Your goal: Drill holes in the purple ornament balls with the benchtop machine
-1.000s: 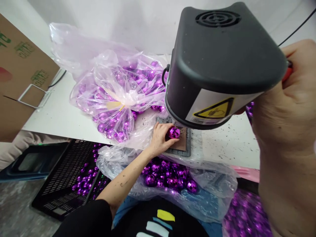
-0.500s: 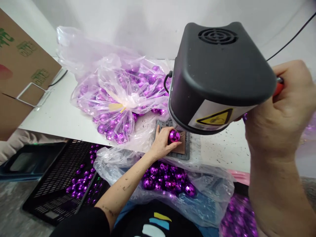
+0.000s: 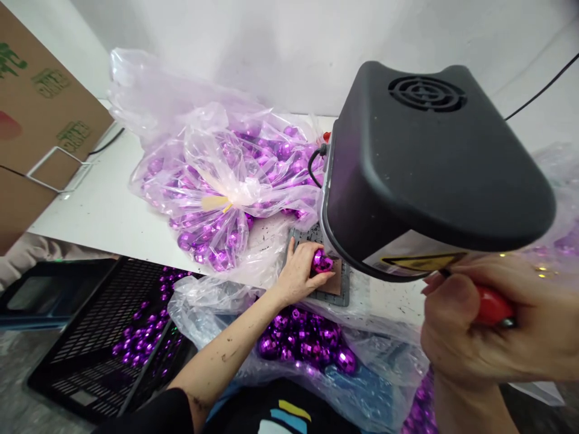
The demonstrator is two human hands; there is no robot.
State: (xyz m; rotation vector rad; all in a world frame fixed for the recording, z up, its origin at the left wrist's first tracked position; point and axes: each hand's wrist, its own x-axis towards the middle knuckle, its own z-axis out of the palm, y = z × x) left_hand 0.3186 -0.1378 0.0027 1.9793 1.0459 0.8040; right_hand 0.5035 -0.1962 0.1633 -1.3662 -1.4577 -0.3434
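My left hand (image 3: 299, 272) is closed around a shiny purple mirror-ball ornament (image 3: 322, 261), holding it above a brown pad (image 3: 333, 284) on a grey base plate (image 3: 344, 296). Beside it looms the black housing of a bench press machine (image 3: 434, 175) with a yellow warning label (image 3: 418, 261). Part of the base and whatever sits under the housing are hidden by it. My right hand (image 3: 493, 337) grips the machine's red lever handle (image 3: 494, 305) at the right, low beside the housing.
Behind my left hand lies a tied clear bag (image 3: 244, 190) of purple ornaments. More purple balls (image 3: 307, 337) rest in plastic on my lap. A black crate (image 3: 85, 337) stands lower left, a cardboard box (image 3: 40, 120) above it on the white table (image 3: 113, 223).
My right hand has come down with the lever handle, from beside the housing's right edge to below it. The housing sits farther right and lower in view. My left hand still holds the ornament.
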